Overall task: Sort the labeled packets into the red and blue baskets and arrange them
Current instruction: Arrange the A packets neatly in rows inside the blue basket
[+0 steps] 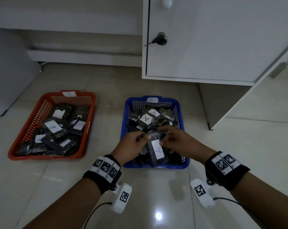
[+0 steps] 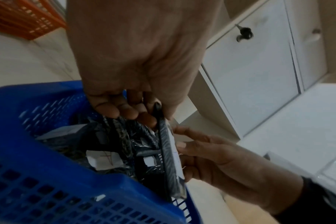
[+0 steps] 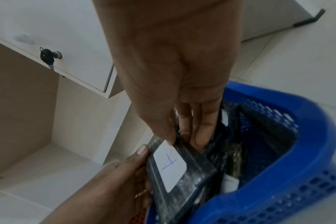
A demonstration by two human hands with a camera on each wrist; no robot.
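Note:
A dark packet with a white label marked "A" stands tilted over the near part of the blue basket. Both hands hold it at its top: my left hand pinches its left edge, my right hand pinches its right edge. In the right wrist view the packet's label faces up between the right thumb and fingers. The left wrist view shows the packet edge-on under the left fingers. Several "A" packets fill the blue basket. The red basket holds several "B" packets.
Both baskets sit on a glossy tiled floor. A white cabinet with a key in its lock hangs behind the blue basket. A grey object stands at the far left.

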